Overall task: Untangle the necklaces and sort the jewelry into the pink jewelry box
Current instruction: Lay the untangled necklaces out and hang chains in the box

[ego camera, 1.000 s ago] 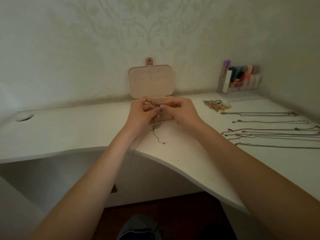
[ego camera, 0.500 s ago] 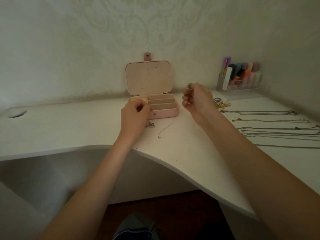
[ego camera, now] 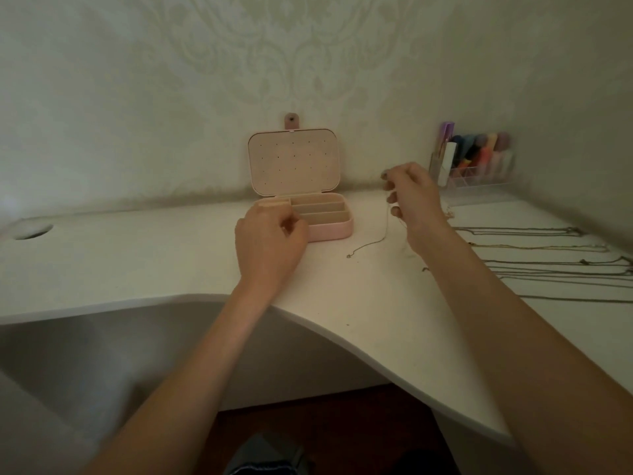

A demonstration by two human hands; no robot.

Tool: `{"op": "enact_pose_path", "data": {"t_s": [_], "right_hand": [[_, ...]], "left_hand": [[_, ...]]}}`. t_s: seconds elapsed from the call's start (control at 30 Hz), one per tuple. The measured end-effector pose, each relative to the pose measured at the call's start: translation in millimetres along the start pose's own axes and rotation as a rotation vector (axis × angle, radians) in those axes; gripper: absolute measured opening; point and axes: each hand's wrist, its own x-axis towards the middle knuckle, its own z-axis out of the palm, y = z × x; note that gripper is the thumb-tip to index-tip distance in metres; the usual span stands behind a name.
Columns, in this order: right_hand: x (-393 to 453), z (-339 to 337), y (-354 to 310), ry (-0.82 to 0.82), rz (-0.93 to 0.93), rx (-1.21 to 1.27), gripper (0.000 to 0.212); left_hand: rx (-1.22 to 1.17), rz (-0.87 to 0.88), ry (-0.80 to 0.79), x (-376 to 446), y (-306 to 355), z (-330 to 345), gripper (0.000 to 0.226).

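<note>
The thin chain (ego camera: 371,243) hangs from the pinching fingers of the right hand (ego camera: 412,200), and its lower end trails on the desk (ego camera: 144,262), just beside the open pink jewelry box (ego camera: 329,231). The left hand (ego camera: 270,241) is in front of the box with curled fingers; I cannot tell if it holds something. The compartments that show look empty, so I judge the sorting has hardly begun. Several necklaces (ego camera: 534,269) lie straight in rows on the right side of the desk, so much of the untangling seems done. A small heap of jewelry (ego camera: 449,212) is partly hidden behind the right wrist. A clear organizer (ego camera: 476,166) with colorful things stands near the wall. Nothing blocks the way to the box.
</note>
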Motion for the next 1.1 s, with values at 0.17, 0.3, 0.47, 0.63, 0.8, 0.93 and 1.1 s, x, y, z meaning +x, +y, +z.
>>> {"op": "enact_pose_path", "data": {"t_s": [0.17, 0.3, 0.47, 0.63, 0.8, 0.93, 1.1], "right_hand": [[-20, 18, -18, -0.368, -0.106, -0.116, 0.024], [-30, 22, -19, -0.54, -0.18, -0.156, 0.014], [-20, 17, -10, -0.503, -0.159, -0.167, 0.013], [-18, 20, -3, -0.516, -0.124, -0.107, 0.013], [-18, 19, -1, -0.522, -0.087, -0.109, 0.01], [-18, 18, 0, -0.616, -0.067, -0.126, 0.021], [-20, 20, 1, -0.576, -0.139, -0.17, 0.018]], "left_hand": [[-0.388, 0.028, -0.214, -1, 11, -1, 0.037], [-0.915, -0.309, -0.356, 1, 22, 10, 0.047], [-1.015, -0.41, -0.335, -1, 26, 14, 0.017], [-0.863, -0.35, -0.299, 0, 23, 14, 0.015], [-0.806, -0.335, -0.211, -2, 25, 14, 0.022], [-0.826, -0.352, -0.188, -1, 24, 12, 0.021], [-0.852, -0.382, -0.186, -3, 28, 9, 0.013]]}}
